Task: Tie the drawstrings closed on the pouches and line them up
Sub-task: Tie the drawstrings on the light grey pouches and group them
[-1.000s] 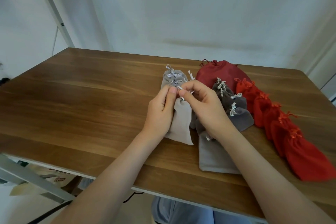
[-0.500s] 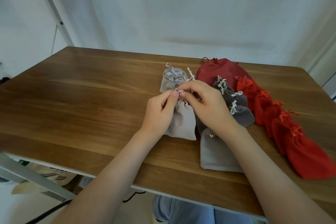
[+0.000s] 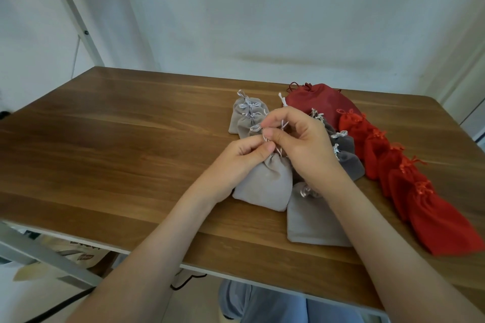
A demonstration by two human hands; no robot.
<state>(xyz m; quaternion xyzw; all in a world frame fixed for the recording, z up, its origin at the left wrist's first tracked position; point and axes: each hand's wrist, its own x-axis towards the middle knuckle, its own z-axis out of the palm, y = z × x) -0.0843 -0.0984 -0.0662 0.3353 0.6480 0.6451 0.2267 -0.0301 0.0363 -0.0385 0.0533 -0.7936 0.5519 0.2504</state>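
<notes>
A light grey pouch [image 3: 265, 183] lies on the wooden table [image 3: 131, 144] between my hands, its neck gathered. My left hand [image 3: 236, 157] pinches its white drawstring [image 3: 279, 149] at the neck. My right hand [image 3: 299, 141] pinches the same drawstring from the right, with a loop running up through its fingers. Behind them lie tied light grey pouches [image 3: 246, 115] in an overlapping row. A larger grey pouch [image 3: 312, 220] lies under my right wrist.
Dark grey pouches [image 3: 346, 155] run in a row right of my hands. A row of bright red pouches [image 3: 409, 186] stretches to the table's right front. A dark red pouch [image 3: 317, 102] lies behind. A white shelf frame [image 3: 76, 13] stands at the back left.
The light grey pouch has come down toward me and lies lower on the table. Both hands moved with it and keep working its drawstring at the neck.
</notes>
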